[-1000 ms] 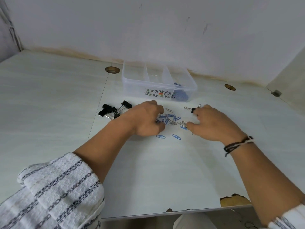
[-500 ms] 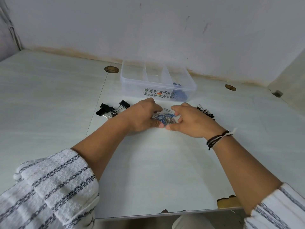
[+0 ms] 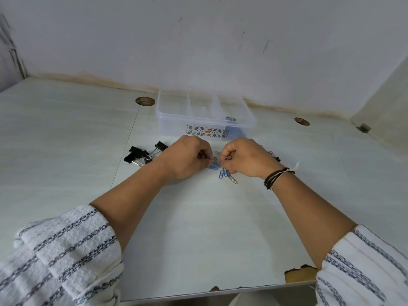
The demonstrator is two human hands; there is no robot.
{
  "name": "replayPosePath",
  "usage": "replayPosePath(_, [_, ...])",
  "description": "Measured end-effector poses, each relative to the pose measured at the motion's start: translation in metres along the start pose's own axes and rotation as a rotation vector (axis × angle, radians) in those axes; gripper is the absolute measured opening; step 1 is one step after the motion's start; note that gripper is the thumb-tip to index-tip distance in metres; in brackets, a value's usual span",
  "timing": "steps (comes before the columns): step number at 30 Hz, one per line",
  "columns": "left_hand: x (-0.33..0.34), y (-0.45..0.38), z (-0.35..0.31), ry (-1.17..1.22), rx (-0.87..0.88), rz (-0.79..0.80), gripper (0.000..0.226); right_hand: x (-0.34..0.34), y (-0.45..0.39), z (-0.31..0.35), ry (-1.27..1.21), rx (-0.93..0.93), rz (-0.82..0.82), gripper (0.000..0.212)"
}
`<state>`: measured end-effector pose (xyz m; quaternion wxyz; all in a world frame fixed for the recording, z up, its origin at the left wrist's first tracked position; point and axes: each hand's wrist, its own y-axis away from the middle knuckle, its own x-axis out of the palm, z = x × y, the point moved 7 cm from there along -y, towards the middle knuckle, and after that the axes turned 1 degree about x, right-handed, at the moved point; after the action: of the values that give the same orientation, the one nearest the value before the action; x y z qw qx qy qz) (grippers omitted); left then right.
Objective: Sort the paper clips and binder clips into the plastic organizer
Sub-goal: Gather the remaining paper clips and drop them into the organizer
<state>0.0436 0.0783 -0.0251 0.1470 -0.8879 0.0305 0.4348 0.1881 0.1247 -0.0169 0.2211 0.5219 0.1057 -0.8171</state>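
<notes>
Both hands, our left hand (image 3: 187, 157) and right hand (image 3: 245, 157), curl around and pinch the paper clips (image 3: 217, 165) on the surface (image 3: 198, 228) before the plastic organizer (image 3: 205, 120).

White textured sleeves (image 3: 66, 250) with dark broken stripes, pushed up forearms; dark cord bracelets (image 3: 277, 176) on right wrist.

A pale table (image 3: 66, 138) with two round holes (image 3: 144, 100), probably cable ports.
</notes>
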Motion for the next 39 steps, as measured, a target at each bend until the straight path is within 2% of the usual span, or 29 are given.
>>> replayPosePath(3, [-0.009,0.001,-0.009,0.034,0.006,-0.072,0.001,-0.015,0.002,-0.007,-0.112,0.04,-0.052,0.007])
replayPosePath(9, [-0.053,-0.027,-0.038,0.083,0.002,-0.317,0.003,-0.076,-0.013,-0.013,-0.312,0.042,-0.165,0.004])
replayPosePath(12, [-0.074,-0.064,-0.05,0.072,-0.021,-0.423,0.005,-0.102,-0.04,-0.019,-0.481,0.055,-0.297,0.004])
replayPosePath(14, [-0.077,-0.093,-0.057,0.03,-0.04,-0.446,0.008,-0.115,-0.056,-0.022,-0.506,0.077,-0.392,0.004])
replayPosePath(17, [-0.069,-0.131,-0.059,-0.032,-0.106,-0.395,0.015,-0.127,-0.072,-0.021,-0.329,0.094,-0.454,0.01])
replayPosePath(20, [-0.053,-0.145,-0.055,-0.119,-0.185,-0.289,0.039,-0.124,-0.079,-0.021,-0.094,0.087,-0.385,0.026])
replayPosePath(22, [-0.05,-0.138,-0.057,-0.135,-0.179,-0.285,0.045,-0.122,-0.075,-0.025,-0.04,0.071,-0.374,0.033])
replayPosePath(28, [-0.042,-0.049,-0.068,-0.16,-0.018,-0.314,0.02,-0.106,-0.015,-0.035,-0.225,-0.054,-0.478,0.023])
replayPosePath(30, [-0.03,-0.02,-0.057,-0.172,-0.057,-0.205,0.023,-0.083,0.004,-0.029,-0.207,-0.107,-0.382,0.023])
replayPosePath(32, [-0.017,0.003,-0.045,-0.197,-0.115,-0.095,0.037,-0.054,0.01,-0.017,-0.114,-0.176,-0.22,0.03])
replayPosePath(35, [-0.012,0.022,-0.031,-0.303,-0.142,-0.033,0.053,-0.015,0.008,0.002,0.071,-0.292,-0.108,0.039])
replayPosePath(39, [-0.006,0.028,-0.01,-0.457,-0.206,0.181,0.052,0.021,0.001,0.01,0.158,-0.388,0.053,0.047])
